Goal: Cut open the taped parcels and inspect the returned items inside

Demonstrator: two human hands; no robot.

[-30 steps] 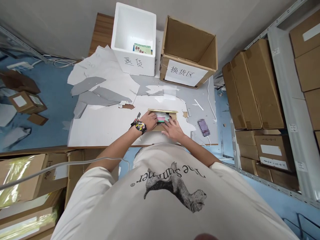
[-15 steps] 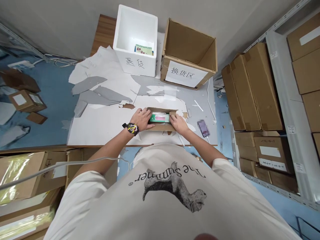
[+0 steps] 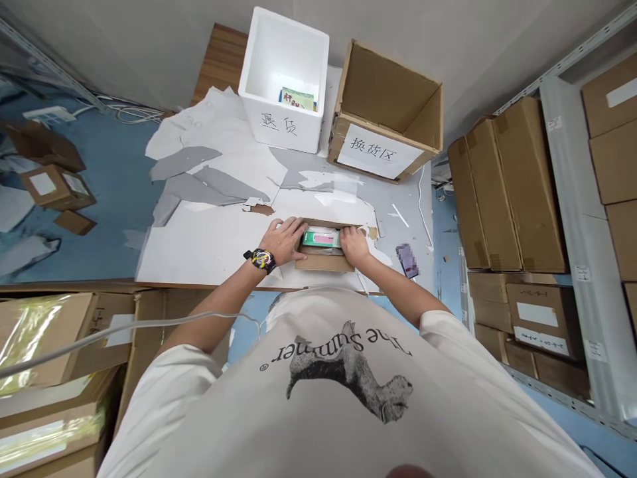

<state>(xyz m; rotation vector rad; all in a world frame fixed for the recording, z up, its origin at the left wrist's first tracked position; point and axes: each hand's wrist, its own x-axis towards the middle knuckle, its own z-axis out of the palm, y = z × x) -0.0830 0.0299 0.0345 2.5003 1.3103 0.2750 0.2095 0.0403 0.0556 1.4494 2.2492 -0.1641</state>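
Observation:
A small open cardboard box (image 3: 325,262) stands on the table near its front edge, right before my body. Inside it lies a green and white carton (image 3: 321,238) with a pink panel. My left hand (image 3: 284,240), with a watch on its wrist, grips the box's left end, thumb at the near side and fingers along the far side. At the right end my right hand (image 3: 354,245) is closed over the box's edge, its fingertips bent inward. Part of the carton's right end is hidden by those fingers.
A white foam box (image 3: 291,126) holding a green packet stands at the back, beside a larger open cardboard box (image 3: 388,149). Torn paper (image 3: 199,176) covers the table's left. A phone (image 3: 407,260) lies at right. Shelves with cartons (image 3: 532,186) flank the right side.
The near flap of the small box has folded outward and down, showing more of its front side. The right hand has closed further over the right end. The camera view has shifted slightly.

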